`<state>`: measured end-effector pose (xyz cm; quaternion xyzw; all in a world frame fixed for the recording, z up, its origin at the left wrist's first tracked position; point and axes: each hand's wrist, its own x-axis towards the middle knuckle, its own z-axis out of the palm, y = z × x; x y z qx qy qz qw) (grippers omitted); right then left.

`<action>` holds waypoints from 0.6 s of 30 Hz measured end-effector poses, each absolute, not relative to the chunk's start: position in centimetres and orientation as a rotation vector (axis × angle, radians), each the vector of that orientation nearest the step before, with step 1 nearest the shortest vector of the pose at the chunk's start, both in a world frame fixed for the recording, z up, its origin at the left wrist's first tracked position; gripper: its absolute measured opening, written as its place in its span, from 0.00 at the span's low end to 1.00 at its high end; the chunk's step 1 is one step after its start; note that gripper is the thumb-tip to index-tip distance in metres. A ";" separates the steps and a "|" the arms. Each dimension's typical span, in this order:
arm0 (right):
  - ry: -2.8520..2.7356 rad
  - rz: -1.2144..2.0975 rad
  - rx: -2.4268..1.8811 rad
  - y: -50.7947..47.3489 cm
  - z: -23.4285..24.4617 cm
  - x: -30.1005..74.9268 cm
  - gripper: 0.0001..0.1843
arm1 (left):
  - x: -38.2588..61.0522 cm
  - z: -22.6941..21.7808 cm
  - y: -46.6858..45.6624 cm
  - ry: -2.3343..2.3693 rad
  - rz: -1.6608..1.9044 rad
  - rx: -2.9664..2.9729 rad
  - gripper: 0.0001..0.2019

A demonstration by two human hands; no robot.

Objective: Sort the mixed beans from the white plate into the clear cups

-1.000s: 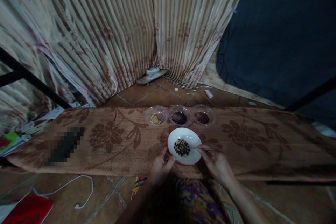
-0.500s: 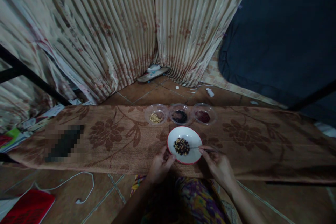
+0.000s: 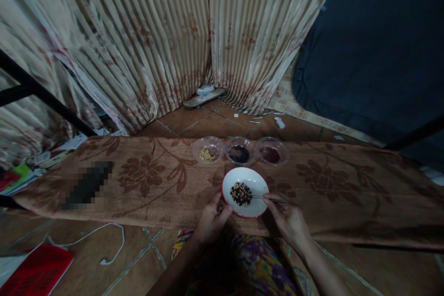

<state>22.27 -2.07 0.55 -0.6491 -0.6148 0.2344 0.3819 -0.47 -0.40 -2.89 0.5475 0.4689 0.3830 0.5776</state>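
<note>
A white plate with a red rim [image 3: 258, 180] lies on a brown flowered cloth [image 3: 149, 180] and holds a small heap of mixed beans [image 3: 240, 194]. My left hand [image 3: 211, 222] rests at the plate's near left edge, fingers curled against the rim. My right hand [image 3: 289, 222] pinches thin metal tweezers [image 3: 267, 199] whose tips reach the heap. Behind the plate stand three clear cups: one with pale beans [image 3: 207, 155], one with black beans [image 3: 239, 153], one with red beans [image 3: 270, 154].
A blurred dark object [image 3: 86, 185] lies on the cloth at the left. Striped curtains [image 3: 166, 41] hang behind, with a sandal [image 3: 203, 97] on the tiled floor. A white cable [image 3: 114, 245] and a red book [image 3: 34, 275] lie at lower left. Dark fabric [image 3: 374, 51] fills the right.
The view has drifted slightly. Both hands stay at the plate, with the tweezers still at the bean heap.
</note>
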 end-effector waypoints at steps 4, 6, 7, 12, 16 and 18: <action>-1.585 0.587 -1.645 -2.3 0.2 22.6 0.18 | -0.5 -3.3 -0.4 1.097 0.894 1.304 0.23; -1.590 0.593 -1.642 -2.3 0.1 22.7 0.18 | -0.5 -3.3 -0.4 1.112 0.893 1.303 0.23; -1.590 0.598 -1.644 -2.4 0.0 22.7 0.18 | -0.5 -3.3 -0.4 1.115 0.896 1.296 0.23; -1.583 0.583 -1.661 -2.4 -0.1 22.5 0.19 | -0.4 -3.0 -0.3 1.118 0.893 1.273 0.23; -1.587 0.556 -1.667 -2.3 -0.2 22.4 0.20 | -0.4 -2.8 -0.4 1.127 0.897 1.275 0.22; -1.575 0.551 -1.672 -2.4 -0.2 22.4 0.20 | -0.5 -2.7 -0.4 1.120 0.892 1.276 0.22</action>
